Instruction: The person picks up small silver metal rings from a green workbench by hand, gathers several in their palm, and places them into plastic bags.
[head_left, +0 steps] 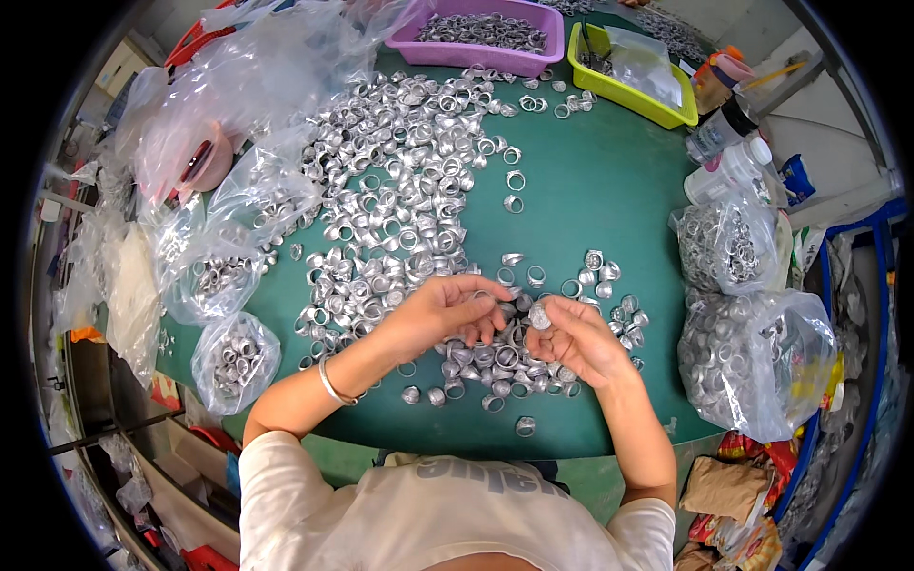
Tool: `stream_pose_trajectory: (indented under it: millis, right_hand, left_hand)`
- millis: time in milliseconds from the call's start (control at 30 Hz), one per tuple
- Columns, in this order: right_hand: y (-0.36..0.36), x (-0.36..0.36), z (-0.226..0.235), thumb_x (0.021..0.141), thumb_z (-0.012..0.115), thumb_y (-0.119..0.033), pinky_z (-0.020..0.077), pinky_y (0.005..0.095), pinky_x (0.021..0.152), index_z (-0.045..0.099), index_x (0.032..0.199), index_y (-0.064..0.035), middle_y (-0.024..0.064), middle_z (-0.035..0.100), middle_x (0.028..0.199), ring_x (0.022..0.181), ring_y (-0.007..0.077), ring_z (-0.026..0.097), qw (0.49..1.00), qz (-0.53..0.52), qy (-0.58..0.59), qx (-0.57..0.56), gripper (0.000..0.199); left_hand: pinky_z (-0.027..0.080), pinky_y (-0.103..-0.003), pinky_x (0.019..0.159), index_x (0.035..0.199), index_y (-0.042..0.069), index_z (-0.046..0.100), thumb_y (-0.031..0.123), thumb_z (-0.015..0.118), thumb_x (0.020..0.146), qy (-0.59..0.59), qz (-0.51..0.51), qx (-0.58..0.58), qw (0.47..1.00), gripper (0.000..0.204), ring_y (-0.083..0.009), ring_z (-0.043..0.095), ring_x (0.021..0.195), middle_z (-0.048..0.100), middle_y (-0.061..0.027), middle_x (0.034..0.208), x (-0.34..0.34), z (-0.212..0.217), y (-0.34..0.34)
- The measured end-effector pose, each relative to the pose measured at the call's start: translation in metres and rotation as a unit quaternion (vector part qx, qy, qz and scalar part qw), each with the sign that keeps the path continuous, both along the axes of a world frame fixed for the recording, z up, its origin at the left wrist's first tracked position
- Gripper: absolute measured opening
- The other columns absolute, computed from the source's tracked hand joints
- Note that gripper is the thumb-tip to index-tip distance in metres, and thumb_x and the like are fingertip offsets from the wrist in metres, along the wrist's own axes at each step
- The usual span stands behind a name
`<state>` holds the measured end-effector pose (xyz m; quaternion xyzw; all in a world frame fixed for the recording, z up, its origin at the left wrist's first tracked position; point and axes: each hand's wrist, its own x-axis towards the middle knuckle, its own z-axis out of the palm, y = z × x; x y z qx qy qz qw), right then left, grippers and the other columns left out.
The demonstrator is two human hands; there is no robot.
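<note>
The ring (pixel 540 316) — probably light, stiff, slick, best held by its band — sits pinched in the right hand (pixel 583 343) over a pile (pixel 499 361); the left hand (pixel 446 309) curls, its contents unclear.

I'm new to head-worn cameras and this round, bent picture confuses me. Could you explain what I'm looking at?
There is no machine here, just one person's bare hands. The single picture comes from a wide fisheye camera on their head, looking down, so straight edges bend near the rim. The right hand holds a silver-coloured ring in its fingers. The left hand is close beside it, fingers curled; whether it grips anything is unclear. Many loose rings lie on the green table. At its far side stand a purple tray and a yellow-green basket.
</note>
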<state>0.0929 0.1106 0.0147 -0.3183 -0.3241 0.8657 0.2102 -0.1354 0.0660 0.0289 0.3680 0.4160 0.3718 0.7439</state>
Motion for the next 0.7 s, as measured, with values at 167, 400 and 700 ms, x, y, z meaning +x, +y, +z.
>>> stream_pose_trajectory:
  millis: [167,400,700]
  right_hand:
    - [0.025,0.039,0.009,0.086,0.048,-0.006,0.0453,0.0265,0.061,0.05,0.104,-0.0008,0.016,0.055,0.097,0.082,0.0235,0.057,0.971,-0.171,0.159,-0.047,0.019]
    - [0.057,0.065,0.0,0.078,0.067,-0.007,0.0329,0.0243,0.047,0.062,0.083,0.0009,0.0012,0.049,0.057,0.05,0.0078,0.039,0.79,-0.152,-0.409,0.431,0.011]
    - [0.045,0.026,-0.016,0.076,0.067,-0.017,0.0389,0.0381,0.065,0.059,0.077,-0.0017,0.0117,0.054,0.075,0.074,0.0258,0.054,0.483,-0.002,-0.519,0.705,0.017]
  left_hand:
    - [0.039,-0.021,0.059,0.091,0.0,0.061,-0.011,0.035,0.072,0.205,0.05,0.15,0.966,0.034,-0.0081,0.045,0.064,0.054,-0.0032,0.081,-0.015,-0.02,0.014]
    - [0.043,-0.03,0.079,0.108,0.004,0.055,0.005,0.063,0.077,0.397,0.012,0.3,0.867,0.032,-0.0204,0.049,0.091,0.049,-0.009,0.1,0.005,-0.02,0.068]
    - [0.043,-0.036,0.084,0.111,0.004,0.053,0.007,0.071,0.071,0.496,-0.086,0.374,0.779,0.043,-0.0298,0.051,0.096,0.046,-0.0126,0.102,0.029,-0.043,0.084]
